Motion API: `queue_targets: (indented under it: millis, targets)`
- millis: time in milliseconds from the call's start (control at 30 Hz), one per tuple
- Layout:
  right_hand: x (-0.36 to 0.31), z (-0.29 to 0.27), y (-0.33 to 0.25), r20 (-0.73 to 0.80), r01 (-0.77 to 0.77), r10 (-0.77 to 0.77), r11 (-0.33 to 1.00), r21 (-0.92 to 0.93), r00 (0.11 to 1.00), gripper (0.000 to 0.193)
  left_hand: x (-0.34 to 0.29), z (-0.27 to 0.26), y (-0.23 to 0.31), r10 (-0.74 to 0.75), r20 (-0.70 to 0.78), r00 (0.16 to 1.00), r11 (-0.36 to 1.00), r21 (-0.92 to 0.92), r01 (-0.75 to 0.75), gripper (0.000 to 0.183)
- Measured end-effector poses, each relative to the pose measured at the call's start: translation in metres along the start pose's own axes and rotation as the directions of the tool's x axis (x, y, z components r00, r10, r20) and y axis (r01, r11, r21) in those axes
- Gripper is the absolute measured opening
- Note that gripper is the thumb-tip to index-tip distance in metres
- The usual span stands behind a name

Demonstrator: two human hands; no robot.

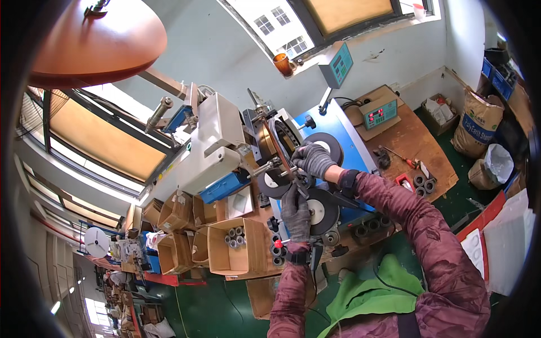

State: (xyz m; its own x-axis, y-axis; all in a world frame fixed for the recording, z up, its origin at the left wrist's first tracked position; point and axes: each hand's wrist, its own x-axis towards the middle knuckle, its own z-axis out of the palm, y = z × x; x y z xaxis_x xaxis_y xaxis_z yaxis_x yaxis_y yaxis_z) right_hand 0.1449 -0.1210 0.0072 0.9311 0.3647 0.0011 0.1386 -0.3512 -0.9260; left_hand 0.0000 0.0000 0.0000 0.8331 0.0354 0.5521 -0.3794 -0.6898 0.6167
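While both gloved hands are engaged at the machine (315, 163), the work is centred on a ring core (280, 147) mounted upright in the winding head. The left hand (296, 213) is seen below the head, fingers curled together around a dark part near the lower disc (320, 209); what exactly is pinched cannot be told. The right hand (313, 160) is laid against the right side of the core, fingers bent and close together over its rim; whether the core is gripped or only steadied cannot be told.

The core is held in the head, between the white housing (217, 141) on the left and the upper disc (326, 145) on the blue deck. A red-knobbed lever (278, 244) stands just beside the left wrist. Small dark cores are gathered in an open carton (236, 248) to the left, and more lie along the bench edge (372, 225) to the right.

Judgement: the core appears to be in the course of being seated or adjusted. For this to be done well, the core should be kept square in its rollers, steadied by the right hand while the lower part is set by the left, and glove fabric should be kept out of the pinch points. The lever should be left untouched until both hands are withdrawn.
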Motion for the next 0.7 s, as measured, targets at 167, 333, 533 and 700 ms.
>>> queue_targets:
  millis: [167, 333, 533, 700]
  targets:
    - [-0.021, -0.001, 0.0, -0.238, 0.22, -0.475, 0.722, -0.656, 0.847, 0.018, -0.062, -0.01, 0.054, -0.029, -0.162, 0.986, 0.986, 0.16, 0.055, 0.035]
    - [-0.01, 0.012, -0.002, -0.245, 0.273, -0.665, 0.574, -0.772, 0.706, 0.019, -0.165, 0.047, 0.067, 0.182, 0.256, 0.949, 0.972, -0.193, -0.134, 0.044]
    - [-0.017, -0.001, 0.004, -0.109, 0.198, -0.59, 0.431, -0.88, 0.8, 0.02, -0.227, 0.18, 0.019, -0.565, 0.666, 0.487, 0.009, -0.585, 0.811, 0.038]
    - [-0.015, 0.047, -0.02, -0.111, 0.299, -0.659, 0.477, -0.827, 0.744, 0.018, -0.278, 0.243, -0.072, -0.42, 0.61, 0.672, 0.607, -0.363, 0.707, 0.041]
